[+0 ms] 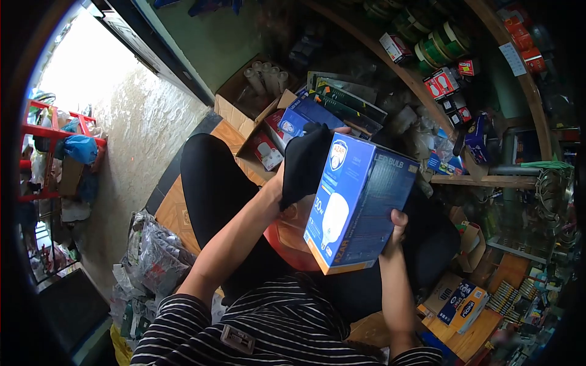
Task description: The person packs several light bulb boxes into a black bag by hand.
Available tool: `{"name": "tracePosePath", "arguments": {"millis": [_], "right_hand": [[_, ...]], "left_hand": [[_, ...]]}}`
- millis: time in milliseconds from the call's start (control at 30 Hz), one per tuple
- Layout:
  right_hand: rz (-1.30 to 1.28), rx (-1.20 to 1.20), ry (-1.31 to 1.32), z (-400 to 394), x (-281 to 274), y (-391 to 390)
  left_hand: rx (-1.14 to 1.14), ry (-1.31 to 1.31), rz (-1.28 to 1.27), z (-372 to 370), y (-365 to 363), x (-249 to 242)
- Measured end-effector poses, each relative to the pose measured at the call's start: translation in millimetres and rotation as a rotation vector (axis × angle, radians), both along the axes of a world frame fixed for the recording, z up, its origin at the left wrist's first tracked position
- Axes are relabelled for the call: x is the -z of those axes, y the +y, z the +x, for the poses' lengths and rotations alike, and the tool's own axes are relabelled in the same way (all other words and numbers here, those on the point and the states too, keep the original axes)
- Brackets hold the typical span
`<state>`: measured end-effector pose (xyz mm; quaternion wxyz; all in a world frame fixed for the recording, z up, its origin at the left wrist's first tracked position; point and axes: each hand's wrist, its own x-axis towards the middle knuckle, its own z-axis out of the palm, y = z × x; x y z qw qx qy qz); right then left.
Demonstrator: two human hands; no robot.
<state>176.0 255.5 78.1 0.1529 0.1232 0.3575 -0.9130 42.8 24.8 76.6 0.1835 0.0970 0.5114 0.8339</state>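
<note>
A blue LED bulb box (360, 207), printed with a white bulb and "30W", is tilted in front of my lap. My right hand (397, 229) grips its right side, the thumb showing on the dark face and the other fingers hidden behind. A black cloth (303, 165) covers most of my left hand (342, 130), which holds it against or close beside the box's upper left. Only a bit of the left fingers shows above the box's top edge.
An open carton (247, 116) with white tubes stands ahead, near another blue bulb box (305, 116) and a red-and-white box (267, 152). Shelves (421, 91) with small boxes and green-gold rolls (442, 46) rise at right. Grey plastic bags (152, 250) lie at left, battery packs (464, 305) at lower right.
</note>
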Motion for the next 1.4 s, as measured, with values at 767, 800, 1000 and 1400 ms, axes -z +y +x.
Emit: {"name": "tracePosePath", "arguments": {"millis": [767, 800, 1000, 1400], "right_hand": [[-0.48, 0.173, 0.315, 2, -9, 21], [-0.478, 0.173, 0.321, -4, -10, 21], [-0.49, 0.093, 0.413, -7, 1, 25], [-0.033, 0.387, 0.148, -11, -12, 21]], "left_hand": [[0.172, -0.328, 0.671, 3, -17, 60], [0.128, -0.305, 0.536, -4, -11, 56], [-0.097, -0.05, 0.499, -5, 1, -1], [-0.203, 0.934, -1.195, -7, 9, -44]]}}
